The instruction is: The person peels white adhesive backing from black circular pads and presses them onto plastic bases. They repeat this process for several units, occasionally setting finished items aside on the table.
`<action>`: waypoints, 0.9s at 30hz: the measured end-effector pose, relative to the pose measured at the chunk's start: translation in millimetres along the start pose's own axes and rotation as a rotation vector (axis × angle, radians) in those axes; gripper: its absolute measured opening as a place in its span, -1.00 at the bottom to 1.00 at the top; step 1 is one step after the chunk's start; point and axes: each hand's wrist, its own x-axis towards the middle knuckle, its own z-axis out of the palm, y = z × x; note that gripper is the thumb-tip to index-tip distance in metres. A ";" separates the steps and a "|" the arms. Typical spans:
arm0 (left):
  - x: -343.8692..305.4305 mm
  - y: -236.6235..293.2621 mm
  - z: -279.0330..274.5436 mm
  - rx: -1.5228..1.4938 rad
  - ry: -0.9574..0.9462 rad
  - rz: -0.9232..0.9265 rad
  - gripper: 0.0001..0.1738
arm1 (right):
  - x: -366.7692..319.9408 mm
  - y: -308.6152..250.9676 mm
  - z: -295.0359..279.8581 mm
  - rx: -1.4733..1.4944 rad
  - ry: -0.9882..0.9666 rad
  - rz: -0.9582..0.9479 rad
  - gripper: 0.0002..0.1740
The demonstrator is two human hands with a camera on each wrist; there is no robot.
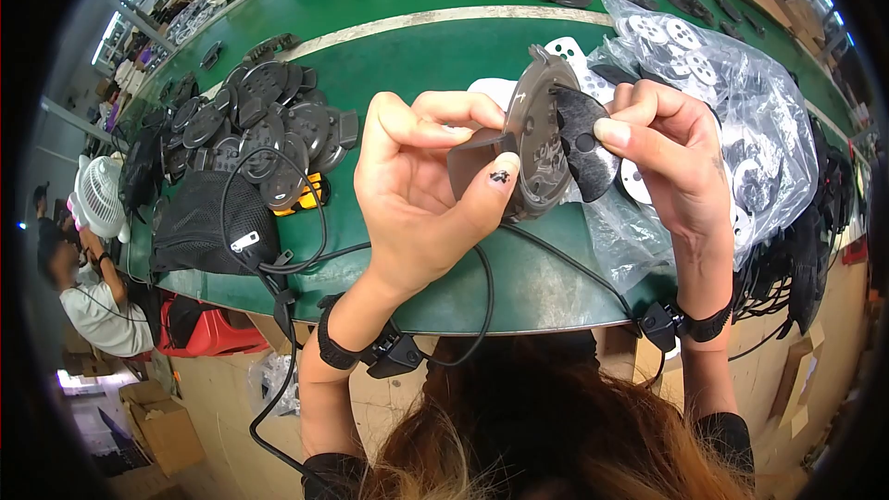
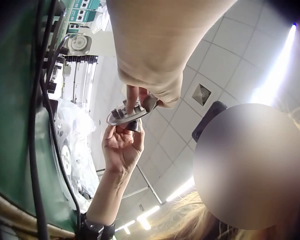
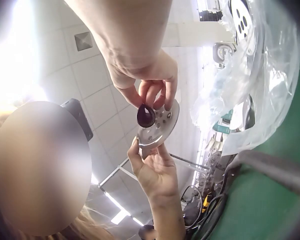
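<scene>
A round grey translucent disc [image 1: 542, 143] is held on edge above the table, gripped at its left side by the left hand [image 1: 417, 181], thumb in front. The right hand [image 1: 671, 143] pinches a thin black curved piece [image 1: 589, 143] with a small hole, close against the disc's right face. In the left wrist view the disc [image 2: 126, 116] lies between both hands. The right wrist view shows the dark piece [image 3: 145, 116] in front of the disc [image 3: 162, 129]; whether they touch cannot be told.
Dark round parts [image 1: 264, 120] are heaped at left beside a black mesh pouch [image 1: 213, 222] and a yellow object [image 1: 306, 196]. A clear bag [image 1: 759, 120] of white perforated discs lies at right. Black cables [image 1: 486, 301] run from the wrists. Another person [image 1: 106, 306] sits far left.
</scene>
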 end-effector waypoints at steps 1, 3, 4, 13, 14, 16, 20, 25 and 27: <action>0.0 -0.2 0.1 0.001 -0.005 -0.002 -0.57 | -0.1 -0.3 0.6 -0.009 0.003 0.001 -0.93; -0.4 -0.1 1.6 -0.004 -0.002 -0.012 -0.57 | -0.5 -0.5 1.7 -0.017 0.007 0.002 -0.93; -0.6 -0.1 2.3 -0.009 0.001 -0.020 -0.57 | -0.6 -0.4 2.2 -0.029 0.019 0.000 -0.93; -0.9 2.0 2.6 -0.022 0.018 -0.095 -0.57 | -1.3 -0.3 5.7 -0.119 0.053 -0.042 -0.92; -1.0 1.8 2.5 -0.022 0.018 -0.096 -0.57 | -1.3 -0.2 5.5 -0.118 0.047 -0.042 -0.92; -1.0 1.2 2.3 -0.038 0.023 -0.108 -0.57 | -1.4 0.5 6.6 -0.126 0.055 -0.048 -0.92; -1.2 -1.1 2.0 -0.068 0.042 -0.130 -0.58 | -2.3 -0.1 8.3 -0.147 0.060 -0.061 -0.92; -2.0 -0.2 1.1 -0.057 0.088 -0.206 -0.59 | -4.1 1.4 10.8 -0.218 0.069 -0.103 -0.91; -1.5 0.5 2.2 -0.074 0.104 -0.221 -0.59 | -4.7 2.2 12.0 -0.242 0.064 -0.126 -0.92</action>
